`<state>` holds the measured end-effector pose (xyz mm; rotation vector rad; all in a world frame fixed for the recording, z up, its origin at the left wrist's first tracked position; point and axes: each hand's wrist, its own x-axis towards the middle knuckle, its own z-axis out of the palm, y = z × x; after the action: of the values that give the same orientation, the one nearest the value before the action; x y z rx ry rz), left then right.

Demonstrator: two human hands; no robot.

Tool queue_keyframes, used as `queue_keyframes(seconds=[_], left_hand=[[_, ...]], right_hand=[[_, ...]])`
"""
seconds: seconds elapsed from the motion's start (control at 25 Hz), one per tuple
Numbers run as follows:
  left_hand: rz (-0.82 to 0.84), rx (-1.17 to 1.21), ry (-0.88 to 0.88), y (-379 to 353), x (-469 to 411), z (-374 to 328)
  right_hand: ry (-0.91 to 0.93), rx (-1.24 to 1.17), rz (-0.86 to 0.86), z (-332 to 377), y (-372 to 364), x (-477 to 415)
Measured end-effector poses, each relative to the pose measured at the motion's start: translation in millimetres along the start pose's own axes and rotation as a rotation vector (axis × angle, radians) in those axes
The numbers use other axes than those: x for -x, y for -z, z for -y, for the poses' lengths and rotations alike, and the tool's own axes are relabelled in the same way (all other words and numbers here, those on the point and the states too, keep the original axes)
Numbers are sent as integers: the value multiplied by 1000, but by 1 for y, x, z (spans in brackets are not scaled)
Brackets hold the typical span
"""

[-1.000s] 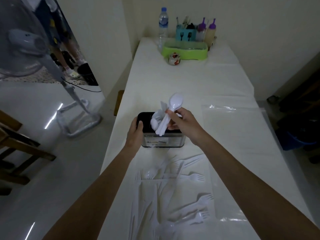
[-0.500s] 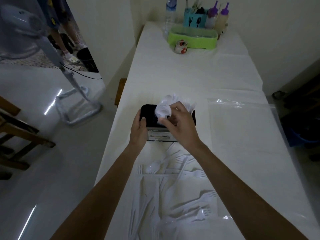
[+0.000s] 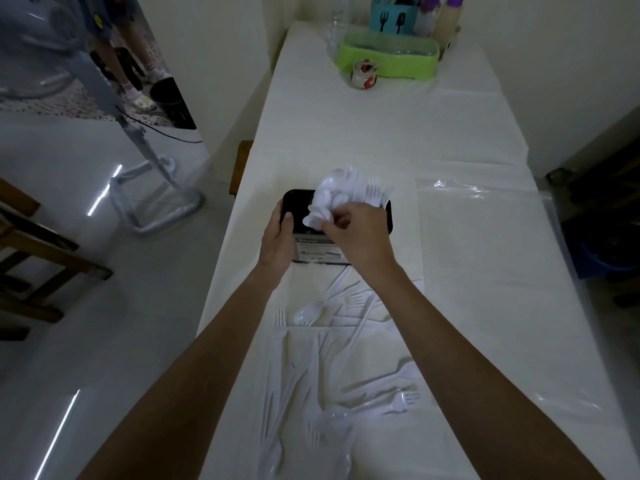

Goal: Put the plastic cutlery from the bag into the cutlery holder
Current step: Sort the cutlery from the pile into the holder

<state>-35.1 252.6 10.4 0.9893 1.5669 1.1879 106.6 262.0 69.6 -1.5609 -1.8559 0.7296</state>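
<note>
A black cutlery holder [image 3: 296,202] stands mid-table with several white plastic spoons and forks [image 3: 349,188] sticking up out of it. My left hand [image 3: 278,242] grips the holder's left side. My right hand [image 3: 360,233] is over the holder's front and pinches a white spoon [image 3: 317,216] by its bowl end. Nearer to me, several loose white forks, spoons and knives [image 3: 332,348] lie on a flat clear plastic bag [image 3: 388,427].
Another clear plastic sheet [image 3: 485,216] lies to the right. At the far end stand a green tray [image 3: 388,57], a small jar [image 3: 363,74], a blue utensil caddy [image 3: 391,15] and bottles. A standing fan [image 3: 104,109] and wooden chairs are left of the table.
My right hand brought the spoon down from above the holder into it. The camera tipped downward. My left hand stayed on the holder.
</note>
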Motion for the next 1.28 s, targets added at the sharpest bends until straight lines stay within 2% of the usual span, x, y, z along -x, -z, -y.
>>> queue_keyframes(seconds=[0.08, 0.28, 0.4, 0.48, 0.56, 0.68, 0.84, 1.0, 1.12, 1.28], left_hand=[[6, -7, 7, 0, 0, 1], [57, -68, -9, 8, 13, -12], [69, -79, -3, 24, 40, 4], [-15, -108, 24, 35, 75, 31], [-66, -218, -31, 43, 119, 56], [-34, -498, -48, 54, 174, 76], [-122, -744, 79, 72, 232, 86], [5, -835, 164, 79, 271, 97], [57, -931, 159, 76, 284, 104], [0, -897, 203, 70, 285, 108]], right_hand=[[27, -4, -65, 0, 2, 4], [58, -18, 0, -5, 8, 14], [26, -75, 41, -24, 20, 54], [46, -87, 121, -46, 22, 98], [74, -58, 266, -68, 21, 145], [79, 39, 482, -89, 16, 200], [64, 107, 509, -95, 3, 216], [146, 208, 647, -99, -20, 208], [134, 189, 638, -100, -26, 205], [68, -7, 462, -95, -19, 199]])
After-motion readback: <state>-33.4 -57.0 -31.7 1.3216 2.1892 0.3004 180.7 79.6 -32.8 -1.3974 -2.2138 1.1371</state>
